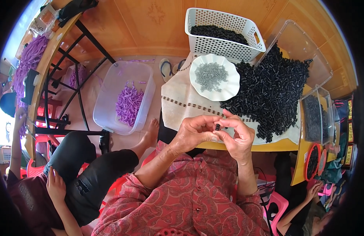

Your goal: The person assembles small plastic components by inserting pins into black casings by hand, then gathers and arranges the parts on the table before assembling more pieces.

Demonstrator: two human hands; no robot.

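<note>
Above the front edge of the cloth, my two hands meet at the fingertips. Between the thumb and forefinger of my left hand (193,133) is a small black plastic piece (217,127). My right hand (240,137) is pinched closed right beside that piece; what its fingertips hold is too small to make out. Just beyond my hands, a white scalloped plate (198,87) carries a heap of small clear-grey pieces (211,76). A large pile of black plastic pieces (272,90) spreads over the cloth to the right.
A white perforated basket (229,44) of black pieces stands behind the plate. Clear bins (321,63) line the right side. On the floor at left sits a clear tub (105,106) with purple pieces (129,103). Co-workers (56,185) sit at left and far right.
</note>
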